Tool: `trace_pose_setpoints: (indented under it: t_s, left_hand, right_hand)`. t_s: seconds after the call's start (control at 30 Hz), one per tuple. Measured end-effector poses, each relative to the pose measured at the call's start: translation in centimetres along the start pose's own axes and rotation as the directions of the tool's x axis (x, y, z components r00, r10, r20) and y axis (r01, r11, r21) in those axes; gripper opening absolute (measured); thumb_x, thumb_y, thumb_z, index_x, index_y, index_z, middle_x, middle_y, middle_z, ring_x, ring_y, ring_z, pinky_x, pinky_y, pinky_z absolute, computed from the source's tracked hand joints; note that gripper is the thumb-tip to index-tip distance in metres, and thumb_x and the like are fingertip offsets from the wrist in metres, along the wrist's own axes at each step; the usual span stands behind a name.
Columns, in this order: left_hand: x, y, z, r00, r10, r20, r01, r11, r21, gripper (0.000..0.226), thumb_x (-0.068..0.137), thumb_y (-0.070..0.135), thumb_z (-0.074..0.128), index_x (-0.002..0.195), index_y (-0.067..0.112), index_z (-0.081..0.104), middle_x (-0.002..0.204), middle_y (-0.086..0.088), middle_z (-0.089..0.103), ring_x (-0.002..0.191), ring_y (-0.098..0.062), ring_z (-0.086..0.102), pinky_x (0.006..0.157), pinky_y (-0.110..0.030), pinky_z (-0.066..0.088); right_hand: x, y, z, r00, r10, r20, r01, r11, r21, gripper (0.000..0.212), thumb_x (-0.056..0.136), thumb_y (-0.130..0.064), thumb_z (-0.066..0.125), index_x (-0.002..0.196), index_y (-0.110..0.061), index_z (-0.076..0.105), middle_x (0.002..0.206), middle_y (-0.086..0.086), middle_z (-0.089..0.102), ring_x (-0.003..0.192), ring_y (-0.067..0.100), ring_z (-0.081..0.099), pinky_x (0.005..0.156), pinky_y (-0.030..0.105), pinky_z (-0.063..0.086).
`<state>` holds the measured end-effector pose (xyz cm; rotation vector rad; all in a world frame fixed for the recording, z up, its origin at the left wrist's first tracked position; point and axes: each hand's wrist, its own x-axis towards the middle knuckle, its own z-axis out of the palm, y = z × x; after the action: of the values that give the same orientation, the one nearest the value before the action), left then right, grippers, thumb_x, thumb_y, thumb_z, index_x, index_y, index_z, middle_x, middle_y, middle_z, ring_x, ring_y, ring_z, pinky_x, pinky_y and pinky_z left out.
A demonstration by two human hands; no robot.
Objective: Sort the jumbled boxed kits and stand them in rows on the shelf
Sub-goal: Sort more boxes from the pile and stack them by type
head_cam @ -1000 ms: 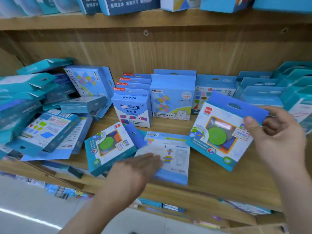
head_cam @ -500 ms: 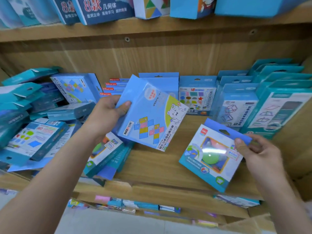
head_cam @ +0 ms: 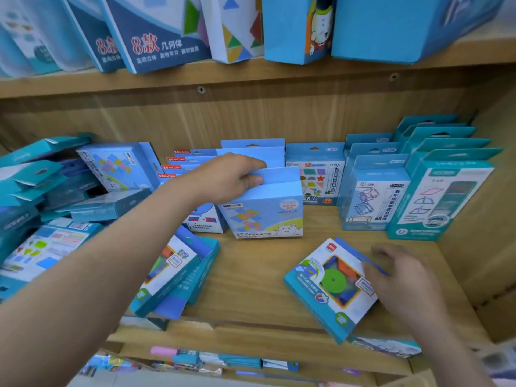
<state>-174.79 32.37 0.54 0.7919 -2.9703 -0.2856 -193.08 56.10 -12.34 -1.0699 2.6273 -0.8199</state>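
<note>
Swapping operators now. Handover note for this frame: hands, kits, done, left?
Left hand: grip on the top flap of the bear kit, which stands upright on the shelf in front of matching boxes.
Right hand: resting on the hang tab of the green-disc kit, which is tilted near the front edge; a firm grip cannot be confirmed.
Done: standing rows at centre and right, including the frame kits.
Left: the jumbled pile at far left, the loose kits lying under the left forearm, and the green-disc kit.
</note>
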Motion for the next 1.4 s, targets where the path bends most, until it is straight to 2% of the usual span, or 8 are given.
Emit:
trace_pose_setpoints:
  t_s: [0.17,0.33,0.43,0.57,0.67,0.83,1.1,1.4]
  left_hand:
    - [1.5,-1.7,0.8,1.0,-0.009,-0.023,0.01,0.999,0.046,0.015,0.096,0.028,0.052,0.084,0.019,0.054,0.075,0.009,0.051,0.086,-0.023,0.051,0.072,-0.032,0.038]
    - [0.3,-3.2,0.3,0.911,-0.064,-0.409,0.062,0.998,-0.017,0.027,0.087,0.024,0.066,0.113,0.019,0.063,0.102,-0.002,0.063,0.1,-0.022,0.052,0.084,-0.031,0.04]
    - [-2.5,-5.0,-0.2,0.823,-0.195,-0.534,0.184,0.98,-0.074,0.047,0.078,0.02,0.074,0.122,0.019,0.058,0.11,-0.003,0.062,0.106,-0.025,0.051,0.088,-0.027,0.035]
    - [-6.4,-8.3,1.3,0.813,-0.472,-0.341,0.396,0.877,-0.272,0.089,0.066,0.026,0.085,0.14,0.02,0.037,0.13,-0.001,0.051,0.124,-0.024,0.043,0.102,-0.032,0.035]
    - [-7.2,-9.6,2.6,0.777,-0.605,-0.174,0.404,0.691,-0.6,0.102,0.066,0.013,0.085,0.146,0.02,0.023,0.122,0.008,0.048,0.12,-0.012,0.046,0.099,-0.026,0.036]
    - [-6.4,-11.1,3.4,0.71,-0.691,-0.138,0.377,0.538,-0.754,0.11,0.065,0.004,0.085,0.147,0.032,0.017,0.121,0.0,0.055,0.109,-0.019,0.057,0.094,-0.046,0.048]
    - [-5.9,-11.6,3.9,0.737,-0.658,-0.156,0.415,0.623,-0.663,0.102,0.065,0.003,0.084,0.146,0.026,0.026,0.113,0.009,0.056,0.112,-0.012,0.053,0.094,-0.025,0.041]
    - [-6.1,-11.6,3.7,0.781,-0.604,-0.158,0.511,0.764,-0.393,0.105,0.069,0.021,0.084,0.146,0.034,0.015,0.111,0.001,0.059,0.1,-0.021,0.058,0.08,-0.03,0.045]
  right_hand:
    - [2.4,-6.3,-0.8,0.956,-0.288,0.045,0.273,0.938,0.213,0.056,0.081,-0.027,0.07,0.134,-0.026,0.049,0.131,-0.003,0.057,0.119,0.017,0.053,0.097,0.03,0.039]
    - [5.7,-11.7,1.0,0.913,-0.35,0.21,0.272,0.905,0.326,0.079,0.084,-0.031,0.067,0.147,-0.03,0.02,0.139,-0.002,0.049,0.126,0.018,0.049,0.1,0.036,0.041]
    - [6.8,-13.2,2.1,0.903,-0.367,0.223,0.264,0.884,0.385,0.066,0.085,-0.024,0.067,0.139,-0.026,0.029,0.126,-0.004,0.058,0.115,0.017,0.055,0.087,0.03,0.044]
    - [7.6,-14.1,3.3,0.929,-0.343,0.14,0.292,0.911,0.291,0.046,0.089,-0.023,0.06,0.13,-0.019,0.04,0.117,0.003,0.062,0.104,0.025,0.059,0.078,0.031,0.044]
    - [8.0,-14.4,4.0,0.944,-0.31,0.11,0.273,0.926,0.261,0.039,0.091,-0.025,0.056,0.127,-0.015,0.045,0.118,0.005,0.063,0.105,0.028,0.059,0.078,0.032,0.044]
    - [8.3,-15.2,5.0,0.949,-0.303,0.085,0.275,0.93,0.243,0.031,0.093,-0.028,0.055,0.118,-0.011,0.055,0.111,0.007,0.065,0.099,0.028,0.06,0.077,0.033,0.046]
    - [8.0,-15.4,6.0,0.962,-0.272,0.031,0.261,0.945,0.198,0.024,0.095,-0.028,0.052,0.104,-0.006,0.059,0.097,0.01,0.066,0.087,0.028,0.06,0.067,0.033,0.044]
    - [7.9,-15.6,6.3,0.974,-0.226,0.01,0.221,0.957,0.188,0.023,0.088,-0.025,0.064,0.104,-0.009,0.064,0.103,0.007,0.069,0.094,0.027,0.062,0.072,0.032,0.048]
